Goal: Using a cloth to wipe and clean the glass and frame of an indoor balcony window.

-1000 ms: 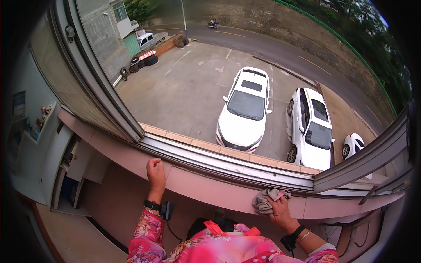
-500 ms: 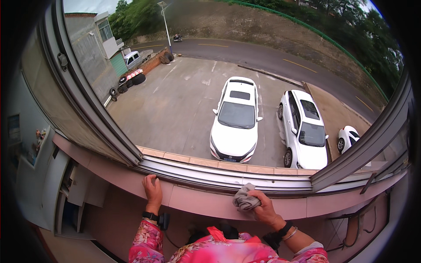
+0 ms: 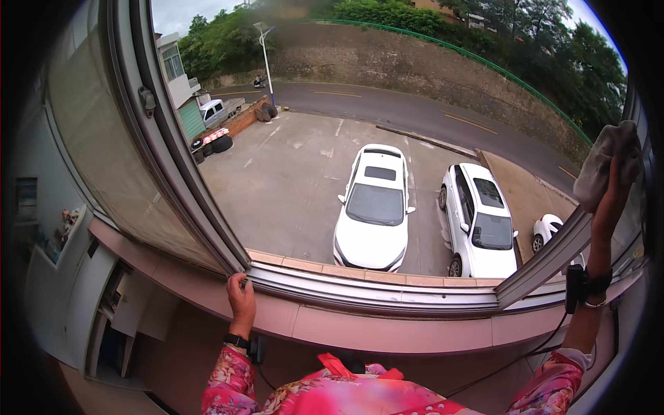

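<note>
My right hand (image 3: 613, 185) is raised at the far right, its fingers closed on a crumpled grey cloth (image 3: 596, 173). The cloth lies over the upper part of the right window sash's frame (image 3: 543, 259); whether it touches cannot be told. My left hand (image 3: 241, 299) rests on the pink sill (image 3: 387, 333) with fingers bent over the edge of the metal window track (image 3: 373, 294). Its fingertips are close to the bottom corner of the left sash (image 3: 200, 200). Both wrists wear black bands, and a bracelet circles the right one.
Through the opening, white cars (image 3: 373, 207) stand on a concrete lot well below. A tiled ledge (image 3: 332, 268) runs outside the track. At left is an open cabinet (image 3: 114, 311) under the sill. A dark cable (image 3: 501, 366) hangs near my right forearm.
My right hand has lifted the grey cloth from the sill's middle up to the right sash. My left hand stays at the sill, while the view has shifted a little.
</note>
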Available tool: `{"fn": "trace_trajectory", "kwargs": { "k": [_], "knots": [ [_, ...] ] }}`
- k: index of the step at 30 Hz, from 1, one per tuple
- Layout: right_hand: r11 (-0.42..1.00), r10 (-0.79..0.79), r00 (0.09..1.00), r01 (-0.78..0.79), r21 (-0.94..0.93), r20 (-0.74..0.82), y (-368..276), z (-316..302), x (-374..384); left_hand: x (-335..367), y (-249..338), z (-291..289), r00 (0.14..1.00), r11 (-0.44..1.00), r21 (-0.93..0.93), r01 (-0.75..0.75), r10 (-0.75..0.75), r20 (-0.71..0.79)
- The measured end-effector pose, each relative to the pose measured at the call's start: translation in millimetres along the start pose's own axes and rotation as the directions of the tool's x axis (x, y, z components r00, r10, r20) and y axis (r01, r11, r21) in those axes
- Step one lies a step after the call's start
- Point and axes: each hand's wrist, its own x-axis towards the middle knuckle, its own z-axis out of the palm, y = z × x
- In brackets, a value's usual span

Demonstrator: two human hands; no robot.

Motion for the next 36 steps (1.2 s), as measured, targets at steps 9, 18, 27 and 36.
{"fn": "trace_trajectory", "kwargs": {
  "k": [9,18,27,36],
  "knots": [
    [0.946,-0.018,0.985,-0.038,0.323,0.169,-96.7,197.8,36.6,94.9,77.3,-72.7,0.99,0.961,-0.243,-0.132,0.116,-0.08],
    [-0.02,0.24,0.842,-0.493,0.87,0.483,-311.8,233.1,-11.1,112.8,63.2,-112.1,0.984,0.928,-0.34,-0.151,0.11,-0.139],
    [-0.312,0.268,0.433,-0.806,0.503,0.861,-326.8,146.4,-155.2,141.5,53.4,-73.1,0.989,0.941,-0.303,-0.15,0.146,-0.035],
    [-0.426,0.423,0.115,-0.85,0.309,0.899,-316.5,59.9,-233.9,137.5,35.6,-78.2,0.981,0.92,-0.342,-0.191,0.185,-0.051]
  ]
}}
